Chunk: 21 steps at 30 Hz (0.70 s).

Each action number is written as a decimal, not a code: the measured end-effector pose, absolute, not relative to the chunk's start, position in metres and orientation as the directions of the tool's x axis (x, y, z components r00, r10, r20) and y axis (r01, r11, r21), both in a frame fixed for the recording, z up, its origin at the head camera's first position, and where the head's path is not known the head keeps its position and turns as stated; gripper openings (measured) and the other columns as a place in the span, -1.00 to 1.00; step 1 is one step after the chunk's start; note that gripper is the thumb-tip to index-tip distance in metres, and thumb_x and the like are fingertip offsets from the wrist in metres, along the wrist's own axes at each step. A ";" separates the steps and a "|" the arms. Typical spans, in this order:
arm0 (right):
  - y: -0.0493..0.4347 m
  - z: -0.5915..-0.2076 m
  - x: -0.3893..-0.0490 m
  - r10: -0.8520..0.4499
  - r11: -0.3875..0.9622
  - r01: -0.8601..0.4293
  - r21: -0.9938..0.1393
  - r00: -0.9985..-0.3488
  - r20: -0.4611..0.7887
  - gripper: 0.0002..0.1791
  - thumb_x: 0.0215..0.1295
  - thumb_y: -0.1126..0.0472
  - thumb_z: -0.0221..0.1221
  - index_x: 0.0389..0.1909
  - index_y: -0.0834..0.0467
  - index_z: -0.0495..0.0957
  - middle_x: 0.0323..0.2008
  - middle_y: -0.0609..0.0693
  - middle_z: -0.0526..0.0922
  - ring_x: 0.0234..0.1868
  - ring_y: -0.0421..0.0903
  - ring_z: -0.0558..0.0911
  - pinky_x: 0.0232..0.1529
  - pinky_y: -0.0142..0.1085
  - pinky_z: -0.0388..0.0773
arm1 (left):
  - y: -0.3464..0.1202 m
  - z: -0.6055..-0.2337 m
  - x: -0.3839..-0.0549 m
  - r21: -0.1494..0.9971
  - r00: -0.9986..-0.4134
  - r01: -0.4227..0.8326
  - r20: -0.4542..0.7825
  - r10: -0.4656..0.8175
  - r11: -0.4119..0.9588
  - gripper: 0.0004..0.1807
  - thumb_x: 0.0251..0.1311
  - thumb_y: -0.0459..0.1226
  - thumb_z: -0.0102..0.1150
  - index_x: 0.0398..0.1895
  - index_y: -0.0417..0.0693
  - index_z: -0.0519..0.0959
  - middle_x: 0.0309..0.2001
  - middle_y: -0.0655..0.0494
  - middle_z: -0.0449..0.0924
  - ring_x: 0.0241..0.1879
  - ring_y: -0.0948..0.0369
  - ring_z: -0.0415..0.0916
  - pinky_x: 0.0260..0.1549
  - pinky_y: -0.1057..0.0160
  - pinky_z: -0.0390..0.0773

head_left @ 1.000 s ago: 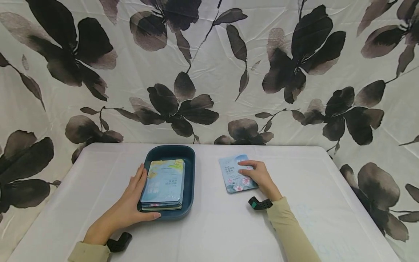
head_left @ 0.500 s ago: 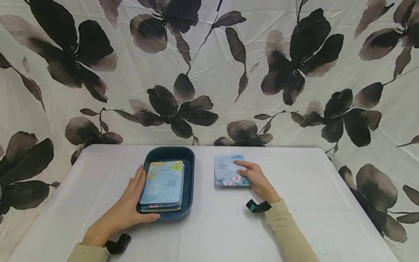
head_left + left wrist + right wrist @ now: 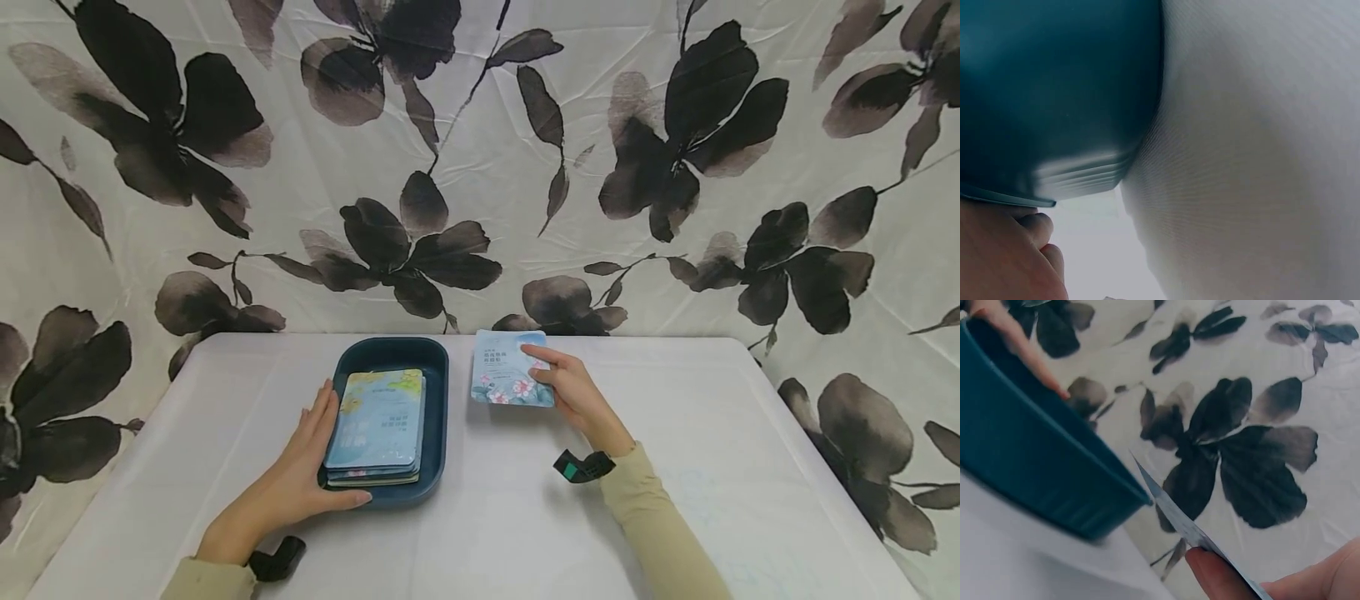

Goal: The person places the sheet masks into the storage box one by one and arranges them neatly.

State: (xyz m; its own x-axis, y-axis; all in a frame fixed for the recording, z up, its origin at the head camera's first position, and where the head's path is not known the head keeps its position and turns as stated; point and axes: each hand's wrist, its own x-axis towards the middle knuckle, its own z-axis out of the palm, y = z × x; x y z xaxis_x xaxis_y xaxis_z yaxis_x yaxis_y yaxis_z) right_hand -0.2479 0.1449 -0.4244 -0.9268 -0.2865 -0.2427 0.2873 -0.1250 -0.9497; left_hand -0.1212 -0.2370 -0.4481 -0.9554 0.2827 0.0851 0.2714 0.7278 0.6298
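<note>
My right hand (image 3: pixel 581 392) pinches a flat light-blue sheet mask packet (image 3: pixel 502 371) with pink flowers by its right side, thumb beneath and fingers on top. The packet hangs above the table, to the right of a dark teal tray (image 3: pixel 438 417). In the right wrist view the packet (image 3: pixel 1175 519) shows edge-on, apart from the tray's rim. Inside the tray lies a stack of similar packets (image 3: pixel 375 425), the top one with yellow flowers. My left hand (image 3: pixel 292 467) rests along the tray's left rim with straight fingers, its thumb across the near rim.
A white cloth covers the table (image 3: pixel 480 533). Behind it hangs a white curtain (image 3: pixel 465 125) with dark flowers, close to the table's back edge. Each wrist wears a black camera (image 3: pixel 583 467).
The packet in my right hand was lifted off the table and moved left, closer to the tray, turning slightly on the way. My left hand and the tray have stayed in place.
</note>
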 end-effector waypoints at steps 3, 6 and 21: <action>0.138 -0.415 -0.251 -0.292 -0.149 0.284 -0.947 -0.928 -0.232 -0.45 0.43 0.49 -0.06 0.42 0.23 0.33 0.38 0.20 0.29 -0.02 -0.11 0.62 -0.13 -0.37 0.65 | -0.237 -0.448 -0.121 0.636 -0.956 0.267 0.081 0.281 0.724 0.51 -0.20 0.15 0.56 0.60 -0.10 -0.35 0.59 -0.03 -0.56 0.54 -0.13 -0.50 0.46 -0.06 -0.44; 0.130 -0.407 -0.253 -0.301 -0.166 0.284 -0.944 -0.926 -0.226 -0.46 0.43 0.48 -0.05 0.42 0.23 0.33 0.37 0.20 0.30 0.00 -0.10 0.62 -0.11 -0.36 0.65 | -0.237 -0.448 -0.121 0.633 -0.958 0.260 0.074 0.277 0.729 0.51 -0.20 0.15 0.56 0.60 -0.09 -0.36 0.59 -0.02 -0.57 0.54 -0.14 -0.50 0.46 -0.10 -0.43; 0.073 -0.376 -0.246 -0.412 -0.190 0.282 -0.940 -0.892 -0.185 -0.40 0.34 0.57 0.00 0.40 0.22 0.36 0.40 0.16 0.27 0.19 0.08 0.52 0.14 -0.11 0.53 | -0.238 -0.449 -0.120 0.626 -0.957 0.266 0.081 0.277 0.733 0.51 -0.19 0.16 0.55 0.60 -0.09 -0.36 0.59 0.00 -0.57 0.55 -0.09 -0.50 0.46 -0.03 -0.45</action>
State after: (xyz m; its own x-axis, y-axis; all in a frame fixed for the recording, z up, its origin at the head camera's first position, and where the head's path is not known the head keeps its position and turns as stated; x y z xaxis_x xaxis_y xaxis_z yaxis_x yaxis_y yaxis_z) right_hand -0.2457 0.0733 -0.3759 -0.8924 -0.4116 -0.1846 0.2820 -0.1897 -0.9405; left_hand -0.1203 -0.2381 -0.4486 -0.9573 0.2774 0.0813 0.2656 0.7333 0.6259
